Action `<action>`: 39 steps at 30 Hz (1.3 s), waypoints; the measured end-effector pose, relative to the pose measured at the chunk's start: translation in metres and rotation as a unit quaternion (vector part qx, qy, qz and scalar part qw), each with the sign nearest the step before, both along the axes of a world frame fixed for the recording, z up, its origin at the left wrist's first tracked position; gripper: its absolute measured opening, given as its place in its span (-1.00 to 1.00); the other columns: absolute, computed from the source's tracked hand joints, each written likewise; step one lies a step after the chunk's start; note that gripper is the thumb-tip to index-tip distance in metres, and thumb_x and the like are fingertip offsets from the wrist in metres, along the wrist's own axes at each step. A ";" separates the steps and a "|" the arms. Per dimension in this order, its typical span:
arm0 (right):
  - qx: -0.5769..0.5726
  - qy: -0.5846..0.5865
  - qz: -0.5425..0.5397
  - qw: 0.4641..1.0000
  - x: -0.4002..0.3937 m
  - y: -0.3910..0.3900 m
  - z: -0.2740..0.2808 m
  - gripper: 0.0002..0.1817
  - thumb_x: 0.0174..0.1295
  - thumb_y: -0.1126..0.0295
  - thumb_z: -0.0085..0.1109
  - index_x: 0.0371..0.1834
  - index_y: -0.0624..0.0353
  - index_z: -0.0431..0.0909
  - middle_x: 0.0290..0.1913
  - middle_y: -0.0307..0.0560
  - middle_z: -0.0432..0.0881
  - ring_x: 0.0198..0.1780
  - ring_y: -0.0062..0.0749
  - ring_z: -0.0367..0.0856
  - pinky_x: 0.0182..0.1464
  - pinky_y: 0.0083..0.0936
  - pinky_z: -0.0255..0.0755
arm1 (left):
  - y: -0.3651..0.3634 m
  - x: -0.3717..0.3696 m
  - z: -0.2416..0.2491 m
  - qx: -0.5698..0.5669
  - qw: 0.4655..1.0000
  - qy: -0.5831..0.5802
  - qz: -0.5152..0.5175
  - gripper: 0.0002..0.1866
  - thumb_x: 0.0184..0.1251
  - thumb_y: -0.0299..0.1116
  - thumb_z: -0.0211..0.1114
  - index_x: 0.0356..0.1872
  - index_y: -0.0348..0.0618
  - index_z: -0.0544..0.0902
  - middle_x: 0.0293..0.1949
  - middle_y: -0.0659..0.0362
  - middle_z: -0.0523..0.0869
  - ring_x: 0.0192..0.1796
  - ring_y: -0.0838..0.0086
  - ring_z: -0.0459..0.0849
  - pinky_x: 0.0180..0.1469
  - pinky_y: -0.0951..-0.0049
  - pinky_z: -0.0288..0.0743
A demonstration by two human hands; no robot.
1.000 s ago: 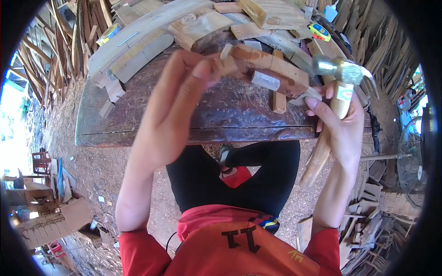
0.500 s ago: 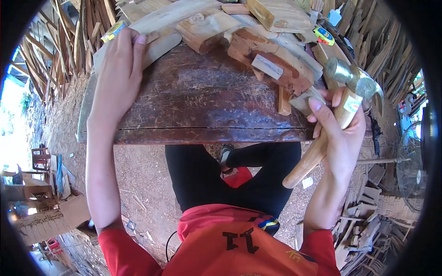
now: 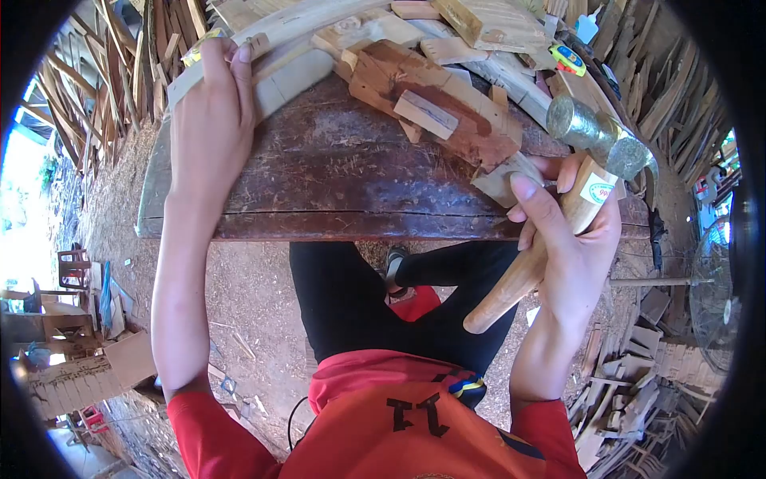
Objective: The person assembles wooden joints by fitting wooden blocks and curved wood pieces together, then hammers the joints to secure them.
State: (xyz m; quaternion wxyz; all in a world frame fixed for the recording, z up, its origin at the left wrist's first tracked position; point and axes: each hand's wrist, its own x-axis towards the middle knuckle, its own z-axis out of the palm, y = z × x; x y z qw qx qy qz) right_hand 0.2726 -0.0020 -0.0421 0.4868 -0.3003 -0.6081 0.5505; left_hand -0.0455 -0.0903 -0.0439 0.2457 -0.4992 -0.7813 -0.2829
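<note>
My left hand (image 3: 209, 120) is at the bench's far left, its fingers closed around a pale piece of wood (image 3: 257, 45); the grip is partly hidden. Just beyond the knuckles is a yellow tape measure (image 3: 209, 40). My right hand (image 3: 570, 227) wraps around the wooden handle of a hammer (image 3: 511, 283), whose metal head points up and away. Thumb and fingertips of that same hand also pinch a greyish flat piece (image 3: 496, 185) at the near end of a reddish-brown wooden block (image 3: 467, 100). A small pale wooden piece (image 3: 427, 114) lies on top of this block.
The dark, scratched bench (image 3: 343, 176) stands before my knees. Boards and offcuts (image 3: 491, 24) are heaped along its far edge, with a second tape measure (image 3: 568, 59) at the right. Wood strips lean behind it, a fan (image 3: 714, 295) stands at right, and wood scraps (image 3: 630, 399) lie below.
My right hand has shifted left with the hammer, and the reddish-brown block has moved left and slightly away from me. My left hand stays at the far left, moved a little.
</note>
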 end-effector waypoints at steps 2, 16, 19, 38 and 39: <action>0.000 0.003 -0.002 1.000 -0.001 0.000 0.000 -0.68 0.30 0.56 0.53 -0.09 0.13 0.50 -0.08 0.00 0.82 -0.34 -0.55 0.79 -0.46 -0.73 0.46 | -0.004 0.020 0.009 0.007 0.997 -0.069 -0.018 -0.72 0.81 -0.20 -0.01 -0.03 -0.25 0.45 -0.45 -0.23 0.73 -0.32 -0.27 0.76 -0.32 -0.15 0.55; 0.003 -0.002 -0.028 1.000 -0.048 -0.007 -0.001 -0.69 0.28 0.53 0.55 -0.12 0.12 0.52 -0.04 -0.02 0.79 -0.33 -0.54 0.78 -0.46 -0.69 0.44 | -0.021 0.087 -0.004 0.106 0.961 -0.251 -0.043 -0.74 0.80 -0.28 -0.02 0.00 -0.31 0.46 -0.34 -0.20 0.73 -0.31 -0.13 0.71 -0.23 0.04 0.51; 0.017 0.012 -0.020 1.000 -0.060 -0.009 -0.009 -0.71 0.27 0.54 0.56 -0.12 0.15 0.55 -0.04 -0.03 0.78 -0.31 -0.52 0.79 -0.45 -0.68 0.46 | -0.035 0.091 -0.013 0.167 0.936 -0.303 -0.063 -0.74 0.82 -0.27 -0.02 0.04 -0.31 0.48 -0.26 -0.03 0.76 -0.24 0.23 0.72 -0.09 0.26 0.55; 0.105 -0.134 -0.030 0.985 -0.062 -0.016 -0.017 -0.74 0.26 0.54 0.54 -0.13 0.24 0.59 -0.11 -0.05 0.79 -0.35 -0.63 0.68 -0.33 -0.64 0.51 | -0.054 0.101 -0.039 0.202 0.924 -0.292 -0.139 -0.80 0.74 -0.40 0.12 0.14 -0.33 0.53 -0.09 0.02 0.81 -0.06 0.46 0.71 0.11 0.45 0.53; 0.103 -0.123 -0.030 0.987 -0.062 -0.016 -0.019 -0.74 0.26 0.52 0.54 -0.10 0.27 0.62 -0.17 -0.08 0.79 -0.28 -0.61 0.70 -0.23 -0.58 0.54 | -0.055 0.101 -0.035 0.197 0.932 -0.270 -0.141 -0.81 0.72 -0.41 0.15 0.13 -0.34 0.55 -0.08 0.01 0.80 -0.06 0.44 0.73 0.11 0.44 0.54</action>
